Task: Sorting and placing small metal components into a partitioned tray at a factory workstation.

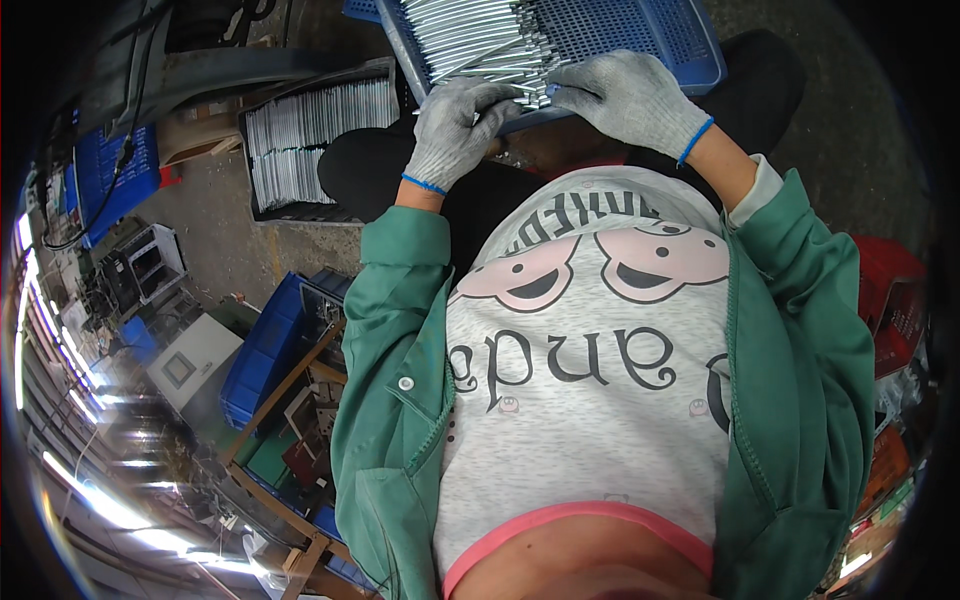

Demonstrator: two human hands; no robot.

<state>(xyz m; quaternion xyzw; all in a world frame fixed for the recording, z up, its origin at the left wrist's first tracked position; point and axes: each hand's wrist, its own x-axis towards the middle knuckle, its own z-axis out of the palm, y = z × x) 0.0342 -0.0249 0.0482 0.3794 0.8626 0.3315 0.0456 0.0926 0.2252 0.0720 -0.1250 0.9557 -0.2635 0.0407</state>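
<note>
Here my left hand [455, 125] and right hand [625, 95], both in grey knit gloves, pinch the near ends of thin metal rods [470, 40] lying in a blue perforated tray [670, 35] on my lap; a black box of more rods [310, 135] sits just left of my left hand.

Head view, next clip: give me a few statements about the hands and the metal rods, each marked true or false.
1. Both hands wear grey knit gloves. True: left hand, right hand.
2. The metal rods lie in a red tray. False: the perforated tray is blue.
3. Both hands are at the tray's near edge, on the rod ends. True.
4. The dark box of silvery parts is on the person's right. False: it is on the left.
5. The jacket is green. True.
</note>
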